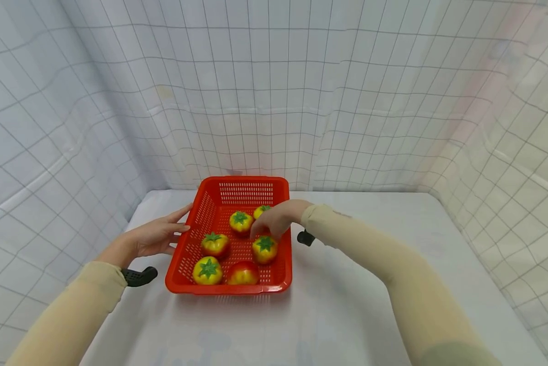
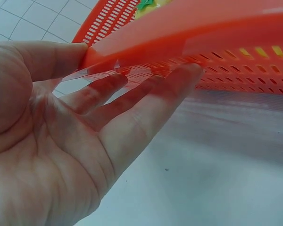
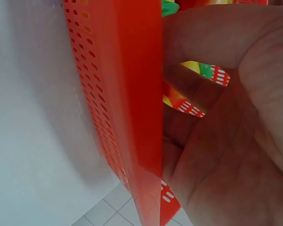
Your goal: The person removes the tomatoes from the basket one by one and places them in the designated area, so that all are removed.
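Note:
A red plastic basket (image 1: pixel 228 288) with slotted walls stands on the white table. Inside lie several yellow-and-red, tomato-like fruits with green star-shaped tops. My left hand (image 1: pixel 157 238) is at the basket's left side. In the left wrist view its thumb tip meets the rim, and its extended fingers (image 2: pixel 141 110) touch the wall below. My right hand (image 1: pixel 280 216) reaches over the right rim, its fingers pointing down beside the front-right fruit (image 1: pixel 265 250). Another fruit (image 1: pixel 240 222) lies to the left of this hand, and one behind (image 1: pixel 260 210) is partly covered. The rim (image 3: pixel 139 94) hides the right fingertips, so I cannot tell whether they grip a fruit.
Farther forward in the basket lie a fruit with its green top up (image 1: pixel 207 270) and a redder one (image 1: pixel 243 273) turned over. Another fruit (image 1: pixel 214 245) sits near the left wall. White grid-patterned curtains (image 1: pixel 292 101) enclose the table (image 1: pixel 370 305) at the back and sides.

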A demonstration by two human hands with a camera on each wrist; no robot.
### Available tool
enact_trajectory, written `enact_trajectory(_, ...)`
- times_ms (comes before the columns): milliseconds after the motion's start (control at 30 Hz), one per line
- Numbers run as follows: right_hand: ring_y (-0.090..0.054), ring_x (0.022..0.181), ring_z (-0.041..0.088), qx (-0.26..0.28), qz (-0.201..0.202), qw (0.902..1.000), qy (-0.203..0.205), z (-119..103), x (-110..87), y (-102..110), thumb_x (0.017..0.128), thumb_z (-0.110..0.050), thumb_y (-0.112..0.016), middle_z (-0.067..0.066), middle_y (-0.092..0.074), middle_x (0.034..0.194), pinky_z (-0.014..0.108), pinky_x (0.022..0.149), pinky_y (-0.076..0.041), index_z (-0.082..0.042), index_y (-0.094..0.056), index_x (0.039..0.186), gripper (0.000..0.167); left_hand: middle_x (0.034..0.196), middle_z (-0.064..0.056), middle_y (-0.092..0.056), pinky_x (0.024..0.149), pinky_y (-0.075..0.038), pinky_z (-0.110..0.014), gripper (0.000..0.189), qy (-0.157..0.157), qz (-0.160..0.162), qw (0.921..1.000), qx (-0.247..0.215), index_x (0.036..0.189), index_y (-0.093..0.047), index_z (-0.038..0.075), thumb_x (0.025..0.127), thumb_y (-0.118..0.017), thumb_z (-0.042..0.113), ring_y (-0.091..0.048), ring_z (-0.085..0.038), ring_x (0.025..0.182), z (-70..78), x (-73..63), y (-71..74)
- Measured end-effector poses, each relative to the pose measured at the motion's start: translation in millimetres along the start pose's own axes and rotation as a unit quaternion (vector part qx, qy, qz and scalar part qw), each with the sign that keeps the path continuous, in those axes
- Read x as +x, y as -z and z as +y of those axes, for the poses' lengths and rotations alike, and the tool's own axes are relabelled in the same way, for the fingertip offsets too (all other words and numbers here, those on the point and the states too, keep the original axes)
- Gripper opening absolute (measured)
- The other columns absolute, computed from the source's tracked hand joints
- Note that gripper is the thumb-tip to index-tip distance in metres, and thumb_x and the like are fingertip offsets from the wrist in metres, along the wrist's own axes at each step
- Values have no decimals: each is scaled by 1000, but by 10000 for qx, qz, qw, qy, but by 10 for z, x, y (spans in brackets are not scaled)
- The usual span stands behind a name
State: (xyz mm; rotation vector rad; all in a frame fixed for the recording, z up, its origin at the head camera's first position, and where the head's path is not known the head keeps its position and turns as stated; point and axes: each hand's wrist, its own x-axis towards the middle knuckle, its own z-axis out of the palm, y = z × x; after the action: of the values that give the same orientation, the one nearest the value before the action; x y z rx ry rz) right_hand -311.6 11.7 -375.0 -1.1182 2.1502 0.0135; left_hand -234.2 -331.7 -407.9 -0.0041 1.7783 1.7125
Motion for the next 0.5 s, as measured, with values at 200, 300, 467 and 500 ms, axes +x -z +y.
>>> enact_trajectory(200,-40,126,19,-111,-229,9997,-34,-1,89,41,91,-2,-72,-7,-49,139,30,97,-49,-38,-60,140,62,165,-24,-14,95,-54,-54,78,-12,30,10000,18,163,6,40,110,-47,21,-55,-37,127,2,-12,19)
enact_trajectory(300,-40,126,19,-32,-306,9995,-66,9,127,43,91,-1,-72,-6,-49,138,30,96,-51,-40,-61,140,63,166,-23,-13,95,-54,-54,78,-11,29,10000,-1,163,6,40,110,-47,21,-55,-37,127,-3,-13,17)
enact_trajectory(467,-40,127,18,-32,-412,9991,-118,34,156,38,92,-4,-73,-7,-48,141,31,101,-48,-41,-59,141,63,167,-23,-11,95,-54,-54,78,-5,-12,10000,-41,163,7,39,110,-46,20,-53,-37,128,-13,-7,6)
enact_trajectory(500,-40,127,17,-51,-423,9990,-106,39,161,42,91,-4,-73,-7,-48,142,31,102,-48,-41,-59,141,63,166,-23,-11,95,-54,-54,77,-16,-13,10000,-35,163,7,39,110,-46,20,-53,-37,128,-15,-5,5)
